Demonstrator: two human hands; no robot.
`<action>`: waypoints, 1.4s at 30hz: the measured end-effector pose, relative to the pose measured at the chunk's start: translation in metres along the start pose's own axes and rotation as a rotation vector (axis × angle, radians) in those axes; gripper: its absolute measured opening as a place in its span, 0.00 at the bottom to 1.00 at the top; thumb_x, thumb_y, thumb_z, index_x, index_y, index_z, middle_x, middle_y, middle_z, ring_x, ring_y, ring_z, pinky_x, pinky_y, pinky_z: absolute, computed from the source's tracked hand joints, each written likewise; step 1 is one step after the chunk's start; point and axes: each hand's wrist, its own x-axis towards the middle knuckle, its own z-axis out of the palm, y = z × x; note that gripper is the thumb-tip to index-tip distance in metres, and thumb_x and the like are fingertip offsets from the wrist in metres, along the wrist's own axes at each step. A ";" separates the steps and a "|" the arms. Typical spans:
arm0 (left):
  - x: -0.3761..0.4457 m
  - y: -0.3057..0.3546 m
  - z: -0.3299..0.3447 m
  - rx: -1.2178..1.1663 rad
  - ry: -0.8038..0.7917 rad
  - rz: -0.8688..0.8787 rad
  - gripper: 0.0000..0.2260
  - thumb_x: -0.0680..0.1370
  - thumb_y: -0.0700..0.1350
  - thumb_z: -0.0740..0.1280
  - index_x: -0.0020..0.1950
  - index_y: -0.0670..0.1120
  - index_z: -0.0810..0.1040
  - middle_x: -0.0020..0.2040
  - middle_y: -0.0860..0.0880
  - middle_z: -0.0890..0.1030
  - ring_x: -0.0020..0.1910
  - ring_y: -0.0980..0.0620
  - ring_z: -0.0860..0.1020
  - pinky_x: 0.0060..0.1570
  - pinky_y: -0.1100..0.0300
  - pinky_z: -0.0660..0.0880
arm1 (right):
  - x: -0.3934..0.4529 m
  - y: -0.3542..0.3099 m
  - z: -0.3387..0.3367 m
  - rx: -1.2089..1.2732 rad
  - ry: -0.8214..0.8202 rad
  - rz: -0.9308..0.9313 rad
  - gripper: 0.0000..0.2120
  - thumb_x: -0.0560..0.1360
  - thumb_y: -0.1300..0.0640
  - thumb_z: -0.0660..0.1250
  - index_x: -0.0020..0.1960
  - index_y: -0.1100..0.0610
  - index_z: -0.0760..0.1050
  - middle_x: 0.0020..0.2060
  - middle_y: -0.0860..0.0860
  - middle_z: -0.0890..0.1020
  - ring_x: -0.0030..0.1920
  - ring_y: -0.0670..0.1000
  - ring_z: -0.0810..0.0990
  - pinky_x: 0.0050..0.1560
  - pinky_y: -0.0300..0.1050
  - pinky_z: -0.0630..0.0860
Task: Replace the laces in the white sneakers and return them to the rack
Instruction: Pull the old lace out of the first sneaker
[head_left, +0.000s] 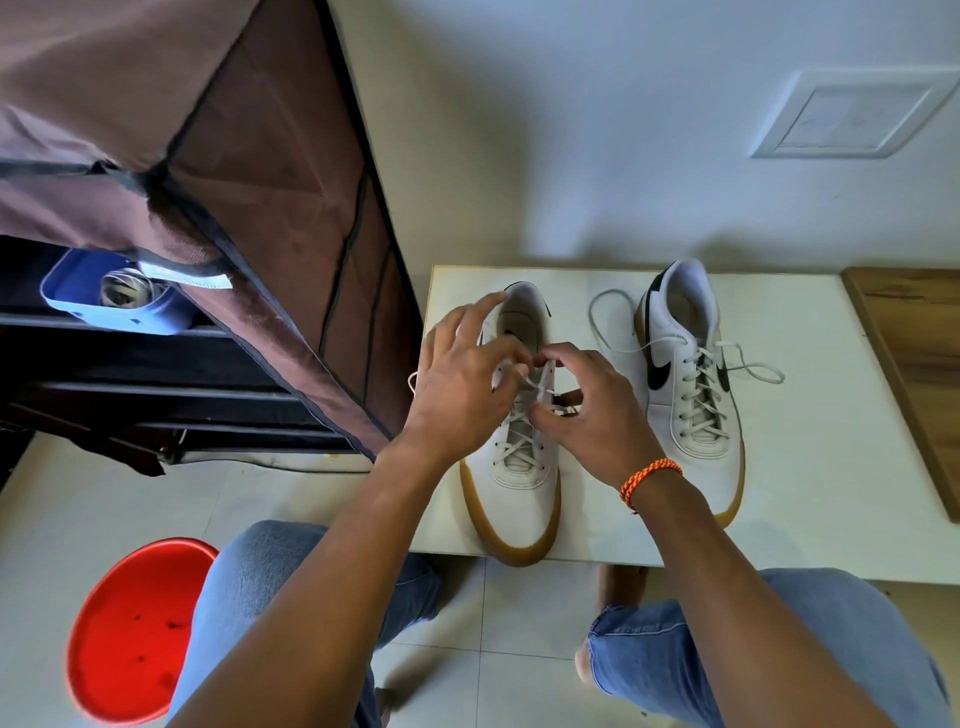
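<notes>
White sneakers on the low white table (810, 467) before us, the left sneaker (519, 467) under our hands, our left hand (462, 384) and right hand (592, 415) both pinching its lace (543, 387) at the upper eyelets, the right sneaker (691, 395) just beside it, laced with loose ends, brown fabric rack (208, 182) to our left.

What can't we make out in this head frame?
- Upper eyelets of the left sneaker: covered by the left hand and right hand.
- Lace ends there: hidden in the fingers.
- Rack shelves: dark, draped by the brown cover.
- Blue box contents: too small.
</notes>
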 end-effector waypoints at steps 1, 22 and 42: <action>-0.001 0.000 0.002 0.024 -0.045 -0.007 0.06 0.83 0.52 0.69 0.55 0.58 0.86 0.84 0.54 0.61 0.82 0.45 0.58 0.78 0.44 0.56 | 0.000 -0.001 0.000 0.002 0.003 -0.005 0.23 0.74 0.53 0.76 0.66 0.40 0.74 0.58 0.46 0.77 0.51 0.46 0.83 0.51 0.43 0.84; 0.008 -0.008 0.004 -0.138 0.113 -0.150 0.07 0.85 0.49 0.67 0.49 0.49 0.80 0.65 0.55 0.75 0.45 0.56 0.81 0.45 0.54 0.80 | 0.002 0.003 0.002 -0.050 -0.007 0.012 0.25 0.73 0.50 0.77 0.67 0.41 0.73 0.60 0.46 0.77 0.54 0.51 0.82 0.51 0.50 0.84; 0.019 -0.011 -0.005 -0.337 0.084 -0.127 0.26 0.83 0.36 0.63 0.79 0.57 0.72 0.67 0.60 0.82 0.44 0.50 0.81 0.54 0.57 0.79 | 0.001 0.001 0.001 -0.081 -0.033 0.011 0.25 0.75 0.49 0.76 0.69 0.40 0.71 0.64 0.46 0.76 0.58 0.48 0.78 0.53 0.35 0.75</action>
